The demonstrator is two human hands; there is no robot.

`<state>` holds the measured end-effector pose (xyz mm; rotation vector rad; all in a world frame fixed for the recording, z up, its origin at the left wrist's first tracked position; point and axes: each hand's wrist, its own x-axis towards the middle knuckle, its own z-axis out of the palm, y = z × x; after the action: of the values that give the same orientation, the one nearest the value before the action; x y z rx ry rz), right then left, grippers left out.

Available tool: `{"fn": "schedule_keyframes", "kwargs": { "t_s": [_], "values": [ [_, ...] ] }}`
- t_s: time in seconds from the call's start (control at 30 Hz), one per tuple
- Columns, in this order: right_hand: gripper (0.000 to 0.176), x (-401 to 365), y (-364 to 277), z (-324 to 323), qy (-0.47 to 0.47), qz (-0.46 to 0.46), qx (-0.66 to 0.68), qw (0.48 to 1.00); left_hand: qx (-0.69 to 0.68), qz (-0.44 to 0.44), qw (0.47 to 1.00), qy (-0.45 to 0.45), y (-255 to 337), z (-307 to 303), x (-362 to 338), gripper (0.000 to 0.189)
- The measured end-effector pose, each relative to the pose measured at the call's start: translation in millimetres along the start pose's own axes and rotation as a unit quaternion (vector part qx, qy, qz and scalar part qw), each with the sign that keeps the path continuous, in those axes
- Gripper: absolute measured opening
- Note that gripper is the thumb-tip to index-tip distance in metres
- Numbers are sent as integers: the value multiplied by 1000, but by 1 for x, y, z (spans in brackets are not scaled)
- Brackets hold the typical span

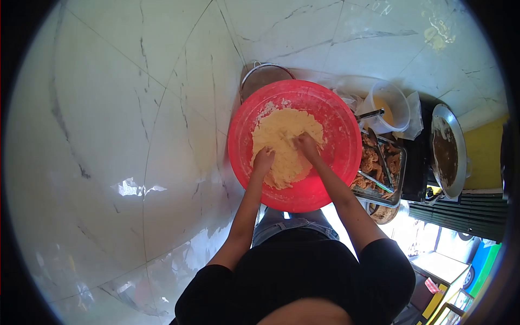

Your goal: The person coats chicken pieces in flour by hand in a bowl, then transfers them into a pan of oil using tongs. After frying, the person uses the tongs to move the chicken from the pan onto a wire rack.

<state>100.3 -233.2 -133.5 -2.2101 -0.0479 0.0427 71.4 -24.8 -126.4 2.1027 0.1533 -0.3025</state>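
Note:
A wide red plastic basin sits in front of my body, with a thick layer of pale yellow flour spread over its bottom. On the near left part of the flour is my left hand, its fingers curled down and their tips buried. My right hand is in the flour to the right, closed around something coated that I cannot make out. Flour dust and crumbs cling to the basin's inner wall.
Right of the basin stands a metal tray of fried chicken with tongs. Behind it is a clear plastic tub with yellowish contents and a dark handle. A wide pan of brown oil stands farther right. Marbled tile walls border the left and back.

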Motion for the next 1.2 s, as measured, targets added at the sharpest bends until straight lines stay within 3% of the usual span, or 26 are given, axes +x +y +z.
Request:
{"fn": "schedule_keyframes", "kwargs": {
  "t_s": [0.1, 0.2, 0.3, 0.4, 0.53, 0.6, 0.73, 0.8, 0.9, 0.93, 1.0, 1.03, 1.1, 1.13, 1.2],
  "values": [
    [27, 5, 7, -9, 91, -20, 1, 996, 40, 12, 999, 14, -2, 1, 3, 41],
    [33, 7, 16, -5, 112, 80, 6, 990, 70, -10, 997, 36, 8, 0, 3, 49],
    [45, -3, 21, 4, -39, 185, -85, 978, 69, -49, 995, 54, 17, 2, 15, 58],
    [58, -21, 9, 24, 90, 122, -234, 960, 102, -60, 991, 68, 32, 8, 14, 67],
    [64, -36, -16, 33, 45, 106, -142, 983, 130, -48, 989, 50, 39, 18, 11, 80],
    [60, -43, -11, 39, 59, 107, -143, 982, 154, -40, 987, 13, 24, 30, 19, 68],
    [48, -29, 17, 45, -10, 178, -56, 982, 121, -9, 992, -43, -2, 42, 45, 46],
    [41, -14, -3, 14, -56, 238, 16, 970, 52, 28, 998, -37, 18, 37, 50, 36],
    [47, 6, -13, -2, 21, 144, 217, 965, -149, 64, 985, -51, 56, 25, 51, 35],
    [49, 7, -13, -5, 22, 150, 228, 962, -231, 72, 969, -59, 64, 21, 47, 37],
    [53, 12, -12, -14, 28, 159, 249, 955, -191, 54, 980, -10, 22, 39, 67, 44],
    [54, 11, -5, -10, 28, 171, 210, 962, -171, 47, 984, 15, 7, 44, 75, 48],
    [55, 6, 18, 6, 28, 192, 129, 973, 8, 40, 996, 75, 29, 26, 52, 60],
    [55, -2, 16, 9, 47, 150, 26, 987, 98, 35, 989, 105, 36, 21, 40, 66],
    [53, -19, 2, 19, 81, 62, -179, 979, 93, 6, 994, 63, 20, 33, 33, 74]
  ]
}}
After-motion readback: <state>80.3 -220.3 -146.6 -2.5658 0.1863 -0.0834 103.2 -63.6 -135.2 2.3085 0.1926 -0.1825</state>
